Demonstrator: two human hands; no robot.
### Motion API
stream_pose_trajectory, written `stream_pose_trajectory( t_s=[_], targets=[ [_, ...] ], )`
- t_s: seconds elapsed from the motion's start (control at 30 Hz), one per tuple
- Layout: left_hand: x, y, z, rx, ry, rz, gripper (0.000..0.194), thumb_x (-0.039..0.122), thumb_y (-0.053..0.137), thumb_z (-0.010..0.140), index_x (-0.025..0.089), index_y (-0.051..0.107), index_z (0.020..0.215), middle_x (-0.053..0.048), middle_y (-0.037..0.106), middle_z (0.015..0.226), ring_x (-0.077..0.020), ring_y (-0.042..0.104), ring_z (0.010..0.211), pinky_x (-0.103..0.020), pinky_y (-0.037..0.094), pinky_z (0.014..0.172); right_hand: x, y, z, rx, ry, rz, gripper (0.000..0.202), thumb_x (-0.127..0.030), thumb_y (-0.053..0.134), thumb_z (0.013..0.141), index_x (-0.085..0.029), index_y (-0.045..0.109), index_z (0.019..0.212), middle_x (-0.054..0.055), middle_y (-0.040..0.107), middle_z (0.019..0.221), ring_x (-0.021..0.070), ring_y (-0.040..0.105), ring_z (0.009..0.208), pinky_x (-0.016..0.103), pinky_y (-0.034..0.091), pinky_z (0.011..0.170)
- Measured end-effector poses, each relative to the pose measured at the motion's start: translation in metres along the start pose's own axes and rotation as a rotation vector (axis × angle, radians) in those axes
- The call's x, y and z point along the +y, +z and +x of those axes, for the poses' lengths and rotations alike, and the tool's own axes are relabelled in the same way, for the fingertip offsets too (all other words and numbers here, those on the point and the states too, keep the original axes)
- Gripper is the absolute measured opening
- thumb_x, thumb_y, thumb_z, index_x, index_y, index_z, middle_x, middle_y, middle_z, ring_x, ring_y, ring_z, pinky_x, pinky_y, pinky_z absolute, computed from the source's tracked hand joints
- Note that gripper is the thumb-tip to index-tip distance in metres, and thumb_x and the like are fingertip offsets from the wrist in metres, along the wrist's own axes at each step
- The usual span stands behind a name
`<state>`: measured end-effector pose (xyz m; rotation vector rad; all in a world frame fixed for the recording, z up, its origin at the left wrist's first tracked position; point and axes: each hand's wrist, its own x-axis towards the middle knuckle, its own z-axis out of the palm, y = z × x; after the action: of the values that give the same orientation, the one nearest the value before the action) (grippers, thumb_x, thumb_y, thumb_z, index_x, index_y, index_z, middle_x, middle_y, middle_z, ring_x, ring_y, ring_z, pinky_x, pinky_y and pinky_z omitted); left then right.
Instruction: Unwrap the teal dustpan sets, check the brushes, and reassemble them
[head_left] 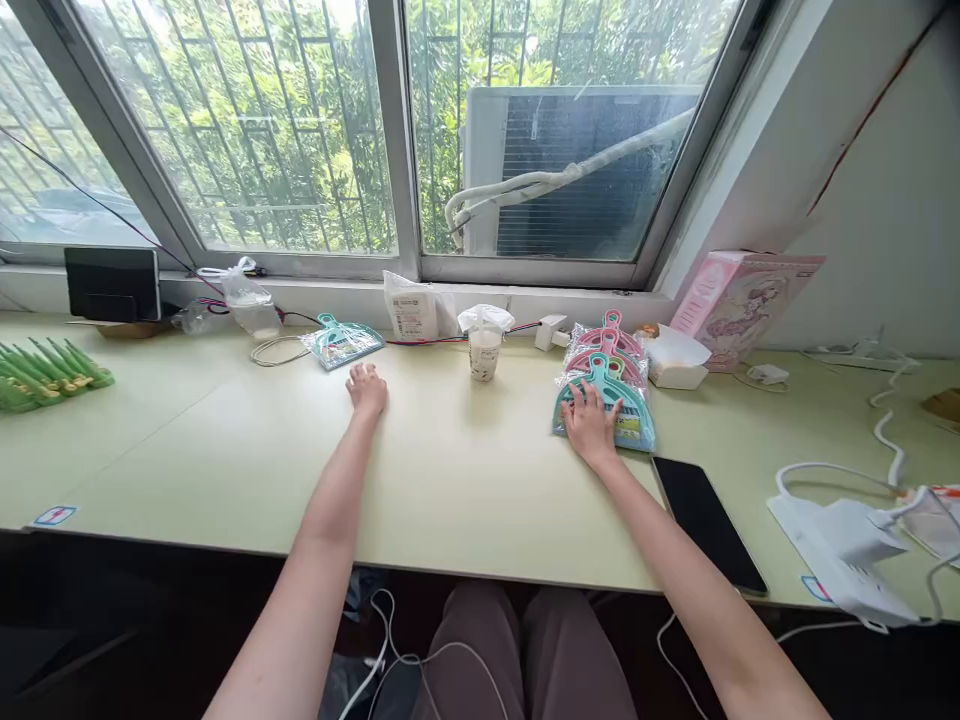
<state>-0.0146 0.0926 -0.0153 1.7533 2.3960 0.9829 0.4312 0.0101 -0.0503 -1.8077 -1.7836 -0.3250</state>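
On the right, a row of plastic-wrapped mini dustpan and brush sets lies overlapping on the table, with a teal dustpan set (635,408) in front and pink dustpan sets (613,340) behind it. My right hand (591,424) rests on the front teal set, its fingers and thumb spread over the wrapping. Toward the left, my left hand (367,388) lies on the tabletop, fingers loosely bent and apart, holding nothing. Just beyond it, another wrapped teal dustpan set (343,343) lies flat, apart from the hand.
A lidded cup (484,350) and a white packet (415,312) stand along the back of the pale table (465,480). A dark tablet (709,522) lies right of my right forearm. A power strip (847,555), a tissue pack (676,358) and a pink box (742,305) are farther right.
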Motion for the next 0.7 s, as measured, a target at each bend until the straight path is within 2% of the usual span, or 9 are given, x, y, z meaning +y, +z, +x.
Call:
stream_pose_trajectory(
  t_s=[0.1,0.17,0.27,0.37,0.43,0.53,0.6,0.7],
  targets=[
    [-0.021,0.006,0.036,0.094,0.008,0.047,0.051,0.028,0.036,0.098,0.012,0.045,0.146,-0.025,0.03,0.162,-0.0369,0.015,0.155,-0.063,0.021,0.118,0.003,0.004,0.008,0.082,0.011,-0.004,0.045,-0.043,0.029,0.103,-0.022,0.054,0.134,0.017,0.053,0.145,0.0331,0.048,0.134,0.064,0.025,0.118],
    [-0.035,0.01,0.06,0.113,-0.026,0.011,0.052,0.036,0.03,0.102,0.016,0.044,0.148,-0.022,0.033,0.162,-0.0374,0.017,0.154,-0.065,0.024,0.116,0.007,0.005,0.011,0.134,0.014,-0.011,0.044,-0.043,0.029,0.103,-0.022,0.052,0.135,0.017,0.051,0.146,0.0333,0.044,0.137,0.064,0.025,0.118],
    [-0.049,0.016,0.085,0.003,-0.079,0.022,0.054,0.04,0.034,0.101,0.017,0.045,0.149,-0.02,0.035,0.162,-0.0405,0.02,0.152,-0.07,0.025,0.114,0.01,0.004,0.013,0.197,0.003,0.002,0.045,-0.042,0.026,0.104,-0.023,0.048,0.139,0.016,0.046,0.151,0.0333,0.035,0.145,0.067,0.021,0.119],
    [-0.054,0.02,0.091,-0.082,-0.094,0.081,0.057,0.036,0.041,0.096,0.017,0.047,0.15,-0.019,0.031,0.165,-0.0419,0.019,0.153,-0.074,0.021,0.114,0.005,-0.003,0.012,0.279,-0.019,0.027,0.045,-0.038,0.023,0.104,-0.024,0.048,0.139,0.015,0.05,0.149,0.0311,0.038,0.145,0.064,0.019,0.121],
    [-0.052,0.019,0.084,-0.093,-0.077,0.118,0.057,0.033,0.042,0.094,0.017,0.048,0.149,-0.018,0.032,0.164,-0.0415,0.02,0.153,-0.076,0.017,0.115,-0.002,-0.009,0.008,0.353,-0.025,0.021,0.045,-0.036,0.023,0.104,-0.023,0.049,0.138,0.015,0.053,0.145,0.0295,0.041,0.143,0.062,0.016,0.122],
    [-0.046,0.01,0.059,-0.064,-0.01,0.182,0.049,0.03,0.039,0.095,0.014,0.06,0.136,-0.022,0.048,0.153,-0.0426,0.032,0.147,-0.077,0.006,0.115,-0.015,-0.018,0.001,0.428,-0.031,0.003,0.044,-0.036,0.025,0.104,-0.022,0.052,0.135,0.014,0.057,0.141,0.029,0.044,0.142,0.061,0.012,0.122],
    [-0.04,0.0,0.035,-0.004,0.049,0.227,0.046,0.027,0.036,0.096,0.01,0.066,0.125,-0.025,0.058,0.139,-0.0439,0.038,0.141,-0.076,0.003,0.115,-0.022,-0.022,-0.004,0.41,-0.08,-0.001,0.042,-0.034,0.027,0.104,-0.022,0.055,0.132,0.014,0.059,0.14,0.029,0.046,0.14,0.059,0.012,0.122],
    [-0.031,-0.019,-0.008,0.049,0.148,0.266,0.044,0.025,0.033,0.096,0.009,0.069,0.116,-0.025,0.067,0.121,-0.0427,0.046,0.131,-0.071,0.003,0.118,-0.026,-0.025,-0.008,0.37,-0.205,-0.012,0.036,-0.03,0.032,0.103,-0.024,0.059,0.127,0.011,0.063,0.136,0.0275,0.05,0.136,0.058,0.01,0.122]
  ],
)
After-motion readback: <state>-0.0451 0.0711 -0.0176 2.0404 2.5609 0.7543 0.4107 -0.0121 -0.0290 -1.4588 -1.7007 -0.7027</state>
